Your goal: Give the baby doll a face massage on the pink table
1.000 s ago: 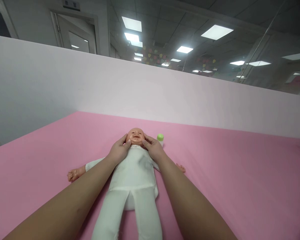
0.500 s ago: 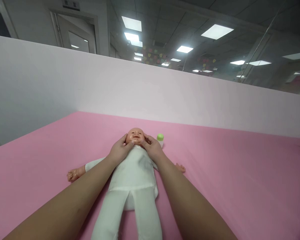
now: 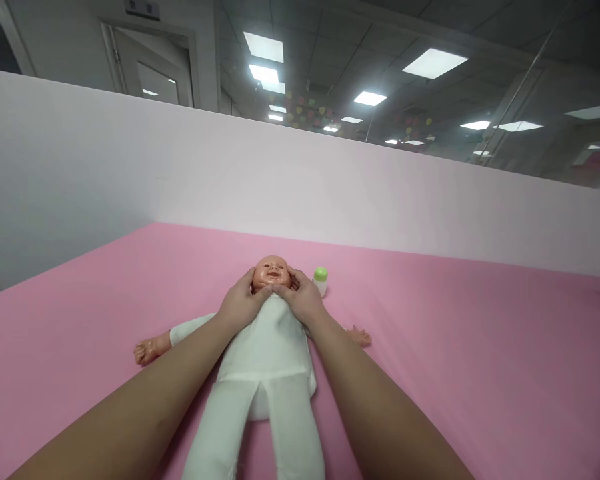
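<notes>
Just two hands [image 3: 273, 303], one doll [image 3: 265, 353]

So there's a big pink bench [image 3: 455, 347] filling most of the space, with a pale partition wall [image 3: 300, 187] running along the back and wrapping around the left side. A little bottle with a green cap [image 3: 321, 274] stands upright out on the pink. Over the partition you get a grey door [image 3: 155, 70], ceiling light panels [image 3: 434, 64], and some small colourful heart decorations [image 3: 310, 110] hanging way in the back.
</notes>
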Tool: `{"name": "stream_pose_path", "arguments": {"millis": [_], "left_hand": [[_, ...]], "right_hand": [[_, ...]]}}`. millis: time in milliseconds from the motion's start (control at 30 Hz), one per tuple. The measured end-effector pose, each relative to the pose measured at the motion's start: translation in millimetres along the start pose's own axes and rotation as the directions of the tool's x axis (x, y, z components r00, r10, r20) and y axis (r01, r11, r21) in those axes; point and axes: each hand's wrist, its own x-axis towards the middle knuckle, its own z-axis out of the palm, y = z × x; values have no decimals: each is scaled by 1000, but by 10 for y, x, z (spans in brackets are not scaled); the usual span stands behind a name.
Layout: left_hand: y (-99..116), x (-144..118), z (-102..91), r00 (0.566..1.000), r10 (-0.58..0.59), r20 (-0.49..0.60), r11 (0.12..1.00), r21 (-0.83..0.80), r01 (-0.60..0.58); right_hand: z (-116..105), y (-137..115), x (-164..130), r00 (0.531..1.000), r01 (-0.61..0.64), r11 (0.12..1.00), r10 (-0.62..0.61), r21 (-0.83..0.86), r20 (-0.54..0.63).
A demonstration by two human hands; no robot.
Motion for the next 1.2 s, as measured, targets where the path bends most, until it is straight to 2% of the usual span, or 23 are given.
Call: {"name": "stream_pose_path", "arguments": {"millis": [367, 567, 733, 900, 967, 1200], "left_hand": [[-26, 17, -37, 999, 12, -33, 998, -58, -14], [-184, 120, -16, 999, 6, -36, 993, -115, -10], [-324, 189, 37, 999, -23, -36, 978, -207, 15], [-298, 171, 42, 998, -39, -53, 964, -266, 23], [-237, 135, 20, 998, -30, -59, 972, -234, 15], [6, -12, -41, 1000, -17, 22, 1000, 16, 17]], "right_hand": [[-33, 20, 31, 1000, 8, 999, -6, -39, 28], [-98, 45, 60, 995, 8, 997, -1, -76, 96], [-120, 96, 70, 995, 21, 994, -11, -104, 95], [-113, 91, 69, 996, 49, 996, -43, -78, 76], [-99, 58, 53, 998, 38, 996, -33, -75, 58], [-30, -14, -39, 998, 31, 997, -27, -75, 51]]}}
